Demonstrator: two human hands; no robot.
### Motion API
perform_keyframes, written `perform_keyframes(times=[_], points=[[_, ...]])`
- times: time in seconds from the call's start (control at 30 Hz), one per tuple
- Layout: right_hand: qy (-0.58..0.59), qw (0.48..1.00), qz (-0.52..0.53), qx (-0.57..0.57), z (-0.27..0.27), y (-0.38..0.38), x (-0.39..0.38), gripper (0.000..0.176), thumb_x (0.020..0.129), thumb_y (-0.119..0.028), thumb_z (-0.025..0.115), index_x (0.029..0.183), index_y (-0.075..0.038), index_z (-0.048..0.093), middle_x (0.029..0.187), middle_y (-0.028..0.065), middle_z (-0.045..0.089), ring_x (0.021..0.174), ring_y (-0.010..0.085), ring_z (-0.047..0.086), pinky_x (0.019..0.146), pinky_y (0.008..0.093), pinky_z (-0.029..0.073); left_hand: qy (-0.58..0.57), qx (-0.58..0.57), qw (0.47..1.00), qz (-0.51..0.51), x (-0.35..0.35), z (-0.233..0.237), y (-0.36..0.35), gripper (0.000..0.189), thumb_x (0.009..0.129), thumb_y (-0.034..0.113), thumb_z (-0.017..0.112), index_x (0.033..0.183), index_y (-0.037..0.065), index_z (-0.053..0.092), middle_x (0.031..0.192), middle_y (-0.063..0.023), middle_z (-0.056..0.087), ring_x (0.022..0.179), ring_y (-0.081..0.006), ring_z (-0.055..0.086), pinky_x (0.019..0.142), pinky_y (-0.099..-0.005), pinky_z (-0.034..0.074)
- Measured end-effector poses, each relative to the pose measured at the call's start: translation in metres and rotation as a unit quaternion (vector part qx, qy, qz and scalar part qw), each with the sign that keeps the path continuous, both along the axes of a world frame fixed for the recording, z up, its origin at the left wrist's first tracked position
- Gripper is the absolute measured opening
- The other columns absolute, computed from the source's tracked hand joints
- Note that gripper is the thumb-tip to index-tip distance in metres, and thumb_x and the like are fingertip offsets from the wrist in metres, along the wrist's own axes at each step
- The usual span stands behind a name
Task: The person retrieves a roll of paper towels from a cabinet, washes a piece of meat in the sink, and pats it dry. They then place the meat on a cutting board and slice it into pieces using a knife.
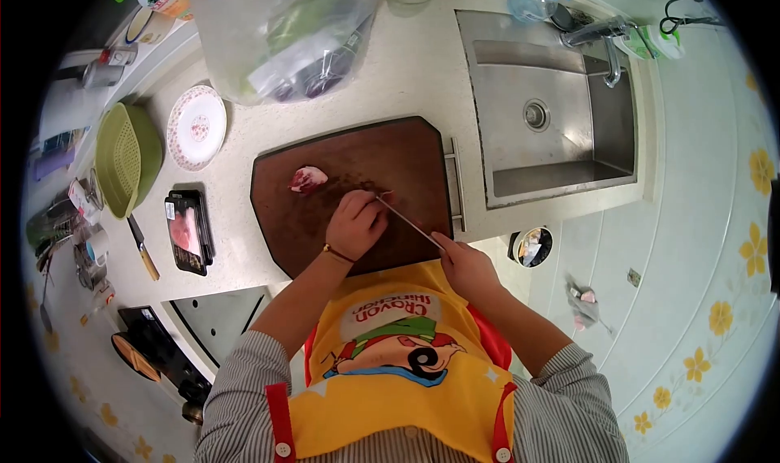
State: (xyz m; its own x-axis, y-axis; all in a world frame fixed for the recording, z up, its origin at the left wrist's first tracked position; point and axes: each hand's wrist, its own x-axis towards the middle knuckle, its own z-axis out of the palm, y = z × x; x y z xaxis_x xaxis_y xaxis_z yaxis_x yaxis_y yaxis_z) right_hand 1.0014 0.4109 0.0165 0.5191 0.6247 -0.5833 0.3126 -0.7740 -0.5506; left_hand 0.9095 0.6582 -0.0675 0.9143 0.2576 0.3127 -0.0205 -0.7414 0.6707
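Note:
A dark brown cutting board [357, 158] lies on the counter in front of me. My right hand [470, 266] is closed around a knife's handle, at the board's right edge. The thin knife blade [410, 222] reaches up and left, its tip by my left fingertips. With curled fingers, my left hand [356, 221] presses on a small piece of meat [387, 196], mostly hidden beneath the fingers. Apart from both hands, a larger red and white chunk of meat [308, 179] rests on the board's upper left.
A steel sink [536, 166] is at the right. Behind the board sits a plastic bag of vegetables [301, 41]. To the left are a patterned plate [197, 128], a green colander [128, 158], a black tray of packed meat [188, 232] and a second knife [144, 248].

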Motion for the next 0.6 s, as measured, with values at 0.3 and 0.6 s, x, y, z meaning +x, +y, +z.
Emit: perform_keyframes(times=[0.3, 0.6], points=[[-0.02, 0.989, -0.132, 0.065, 0.014, 0.004, 0.007, 0.037, 0.102, -0.018, 0.057, 0.137, -0.011, 0.062, 0.099, 0.0225, 0.071, 0.087, 0.0424, 0.069, 0.076, 0.0498, 0.055, -0.009, -0.014, 1.0, 0.001, 0.0, 0.003, 0.001, 0.025, 0.075, 0.0, 0.076, 0.098, 0.008, 0.071, 0.106, -0.007, 0.065, 0.1, -0.0303, 0.064, 0.088, -0.0399, 0.056], [-0.008, 0.997, -0.036, 0.064, 0.017, 0.011, 0.002, 0.037, 0.1, -0.017, 0.058, 0.136, -0.012, 0.062, 0.094, 0.0204, 0.071, 0.083, 0.0408, 0.069, 0.074, 0.0488, 0.057, -0.005, -0.016, 1.0, 0.003, -0.001, 0.006, 0.0, 0.025, 0.074, -0.001, 0.075, 0.098, 0.008, 0.07, 0.105, -0.0072, 0.065, 0.099, -0.0303, 0.064, 0.087, -0.0397, 0.056]])
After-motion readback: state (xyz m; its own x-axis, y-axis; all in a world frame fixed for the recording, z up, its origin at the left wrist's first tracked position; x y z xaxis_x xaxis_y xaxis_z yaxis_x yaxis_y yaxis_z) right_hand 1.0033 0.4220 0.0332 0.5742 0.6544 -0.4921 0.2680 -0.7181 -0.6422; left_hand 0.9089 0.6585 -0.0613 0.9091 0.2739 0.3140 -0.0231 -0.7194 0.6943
